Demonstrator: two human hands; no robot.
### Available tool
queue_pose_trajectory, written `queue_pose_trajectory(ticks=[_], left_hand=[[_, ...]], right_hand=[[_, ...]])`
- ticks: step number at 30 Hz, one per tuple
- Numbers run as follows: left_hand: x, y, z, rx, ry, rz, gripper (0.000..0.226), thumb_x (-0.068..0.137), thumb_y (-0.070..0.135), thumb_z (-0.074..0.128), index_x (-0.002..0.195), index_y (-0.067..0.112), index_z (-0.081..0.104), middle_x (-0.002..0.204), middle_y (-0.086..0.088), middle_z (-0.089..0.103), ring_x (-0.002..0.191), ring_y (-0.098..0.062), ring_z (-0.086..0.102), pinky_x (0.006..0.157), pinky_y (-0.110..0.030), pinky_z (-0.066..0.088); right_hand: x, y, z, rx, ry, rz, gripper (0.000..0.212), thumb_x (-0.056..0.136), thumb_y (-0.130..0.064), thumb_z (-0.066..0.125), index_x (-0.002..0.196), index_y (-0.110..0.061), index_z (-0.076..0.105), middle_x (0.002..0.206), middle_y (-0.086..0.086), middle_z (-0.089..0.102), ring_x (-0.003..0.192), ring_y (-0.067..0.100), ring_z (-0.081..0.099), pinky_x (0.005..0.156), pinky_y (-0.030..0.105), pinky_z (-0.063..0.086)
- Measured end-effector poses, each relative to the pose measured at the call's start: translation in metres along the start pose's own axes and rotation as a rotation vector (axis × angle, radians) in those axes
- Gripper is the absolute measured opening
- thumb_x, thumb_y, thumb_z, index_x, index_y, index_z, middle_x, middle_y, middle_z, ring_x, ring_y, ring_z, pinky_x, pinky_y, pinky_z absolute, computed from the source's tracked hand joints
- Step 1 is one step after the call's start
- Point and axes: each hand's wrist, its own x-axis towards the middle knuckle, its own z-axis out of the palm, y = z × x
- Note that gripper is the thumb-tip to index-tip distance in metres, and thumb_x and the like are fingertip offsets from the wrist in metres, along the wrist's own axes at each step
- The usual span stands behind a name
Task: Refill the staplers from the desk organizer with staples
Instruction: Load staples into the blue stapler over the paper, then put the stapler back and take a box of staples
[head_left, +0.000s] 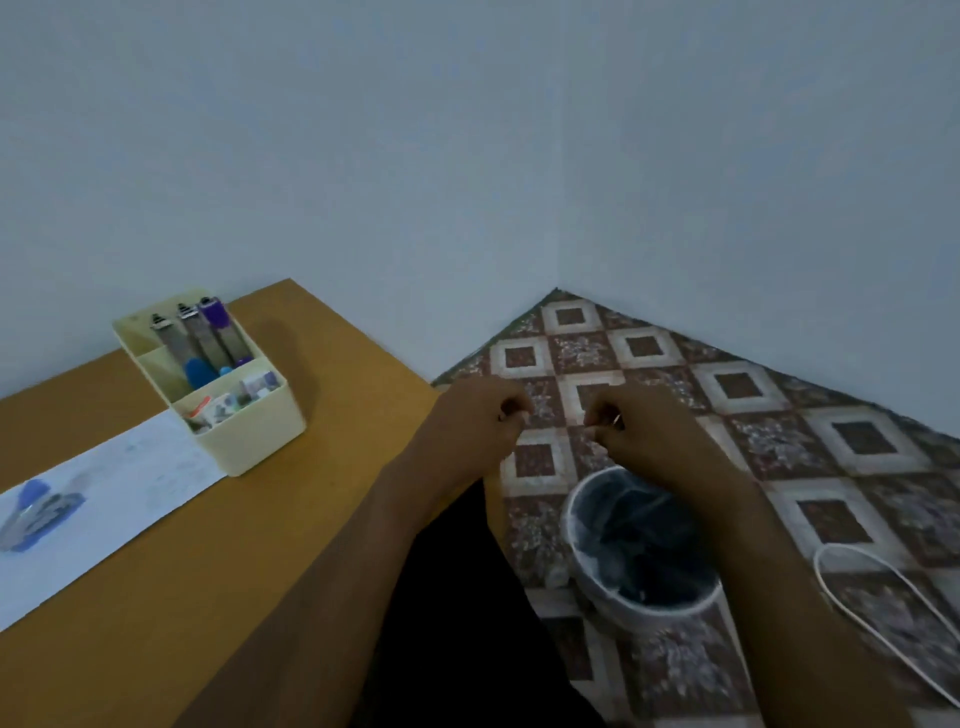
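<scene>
Both hands hover off the desk's right edge, over the floor and above a waste bin. My left hand (475, 423) has its fingers curled, pinching a tiny pale bit at the fingertips. My right hand (644, 431) pinches a thin shiny sliver (616, 420) that looks like a piece of a staple strip. A cream desk organizer (249, 441) stands on the desk with three staplers (200, 340) upright in its back compartment and small staple boxes (236, 400) in front. A blue stapler (36, 514) lies on a white paper sheet (135, 483) at far left.
The wooden desk (234, 561) fills the lower left, against a pale wall. A round bin (644, 545) lined with a dark bag sits on the patterned floor under my right forearm. A white cable (852, 592) loops on the floor at right.
</scene>
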Motion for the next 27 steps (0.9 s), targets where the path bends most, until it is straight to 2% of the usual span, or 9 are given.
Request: queue_pose_trajectory(ticks=[4, 6, 9, 12, 16, 20, 23, 25, 27], left_hand=[[0.016, 0.011, 0.024, 0.002, -0.067, 0.018, 0.016, 0.093, 0.017, 0.056, 0.102, 0.014, 0.069, 0.1, 0.001, 0.068, 0.079, -0.006, 0.055, 0.071, -0.018, 0.043], [0.022, 0.015, 0.036, -0.003, -0.099, 0.027, 0.016, 0.093, 0.016, 0.056, 0.101, 0.014, 0.069, 0.1, 0.0, 0.069, 0.08, -0.009, 0.057, 0.074, -0.022, 0.047], [0.025, 0.018, 0.046, -0.012, -0.123, 0.025, 0.015, 0.094, 0.017, 0.056, 0.1, 0.014, 0.069, 0.099, -0.001, 0.068, 0.08, -0.01, 0.057, 0.077, -0.027, 0.049], [0.023, 0.015, 0.047, -0.024, -0.126, 0.025, 0.015, 0.095, 0.016, 0.055, 0.101, 0.014, 0.069, 0.1, -0.001, 0.069, 0.077, -0.008, 0.056, 0.073, -0.021, 0.047], [0.016, 0.009, 0.027, -0.017, -0.085, 0.006, 0.016, 0.095, 0.016, 0.055, 0.101, 0.014, 0.069, 0.099, 0.001, 0.069, 0.082, -0.009, 0.058, 0.077, -0.025, 0.048], [0.002, -0.006, -0.012, -0.009, 0.007, -0.057, 0.014, 0.093, 0.017, 0.057, 0.097, 0.02, 0.07, 0.089, 0.012, 0.065, 0.074, 0.001, 0.056, 0.064, -0.005, 0.038], [-0.015, -0.021, -0.046, 0.019, 0.099, -0.085, 0.012, 0.092, 0.016, 0.059, 0.094, 0.021, 0.07, 0.079, 0.019, 0.061, 0.068, 0.005, 0.056, 0.06, -0.002, 0.037], [-0.029, -0.033, -0.069, 0.008, 0.153, -0.122, 0.011, 0.092, 0.017, 0.06, 0.092, 0.023, 0.069, 0.083, 0.014, 0.065, 0.068, 0.003, 0.057, 0.061, -0.003, 0.037], [-0.048, -0.048, -0.092, 0.01, 0.214, -0.17, 0.011, 0.092, 0.017, 0.059, 0.09, 0.025, 0.068, 0.087, 0.012, 0.066, 0.07, 0.002, 0.058, 0.061, -0.003, 0.037]], right_hand=[[-0.007, 0.033, 0.002, -0.067, -0.007, 0.065, 0.008, 0.084, -0.016, 0.063, 0.086, -0.009, 0.067, 0.086, 0.005, 0.066, 0.082, 0.02, 0.06, 0.075, 0.031, 0.049], [-0.008, 0.048, 0.003, -0.107, -0.022, 0.106, 0.011, 0.084, -0.016, 0.061, 0.084, -0.007, 0.067, 0.085, 0.009, 0.066, 0.08, 0.023, 0.061, 0.075, 0.037, 0.052], [-0.009, 0.061, 0.005, -0.148, -0.045, 0.16, 0.011, 0.083, -0.013, 0.059, 0.084, -0.007, 0.068, 0.084, 0.011, 0.067, 0.078, 0.024, 0.061, 0.072, 0.036, 0.052], [-0.007, 0.063, 0.007, -0.144, -0.024, 0.166, 0.013, 0.081, -0.01, 0.058, 0.081, -0.004, 0.07, 0.083, 0.015, 0.069, 0.075, 0.026, 0.062, 0.071, 0.037, 0.054], [-0.001, 0.043, 0.008, -0.079, 0.024, 0.092, 0.02, 0.087, -0.014, 0.056, 0.084, -0.001, 0.07, 0.082, 0.018, 0.068, 0.074, 0.028, 0.062, 0.073, 0.038, 0.052], [0.015, -0.005, 0.013, 0.02, -0.005, -0.038, 0.023, 0.09, -0.017, 0.054, 0.089, 0.001, 0.069, 0.086, 0.02, 0.068, 0.077, 0.029, 0.062, 0.075, 0.037, 0.052], [0.028, -0.051, 0.02, 0.065, -0.023, -0.166, 0.019, 0.09, -0.016, 0.055, 0.09, -0.005, 0.071, 0.084, 0.01, 0.069, 0.07, 0.019, 0.06, 0.068, 0.025, 0.048], [0.035, -0.084, 0.026, 0.097, -0.034, -0.257, 0.017, 0.09, -0.016, 0.056, 0.091, -0.008, 0.071, 0.083, 0.003, 0.068, 0.067, 0.013, 0.057, 0.061, 0.017, 0.042], [0.044, -0.119, 0.038, 0.124, -0.055, -0.347, 0.016, 0.09, -0.016, 0.057, 0.093, -0.009, 0.071, 0.09, 0.005, 0.07, 0.076, 0.016, 0.059, 0.066, 0.021, 0.045]])
